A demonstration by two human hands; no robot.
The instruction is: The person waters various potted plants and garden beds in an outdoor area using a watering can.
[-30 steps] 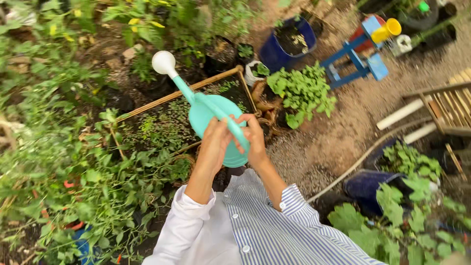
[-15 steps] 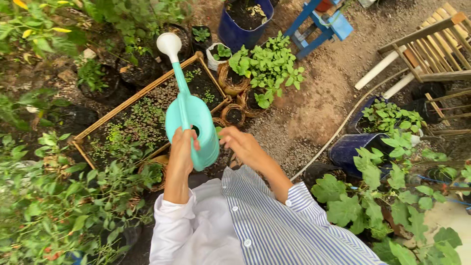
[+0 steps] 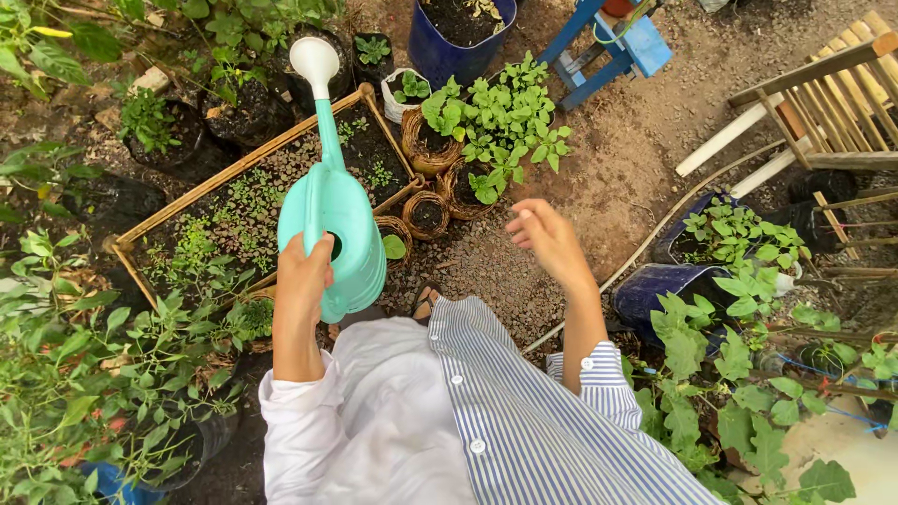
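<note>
In the head view, the left hand (image 3: 304,273) has its grip closed around the handle of a mint-green watering can (image 3: 334,234), held above a wooden-framed seedling bed (image 3: 245,201), the white rose (image 3: 314,59) pointing away. The right hand (image 3: 547,238) is open and empty, above the gravel ground (image 3: 524,281), near small woven pots (image 3: 430,213).

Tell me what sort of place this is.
Most likely a home garden: a wooden seedling bed, woven pots of soil on bare ground, and a mint-green watering can gripped in the left hand.
</note>
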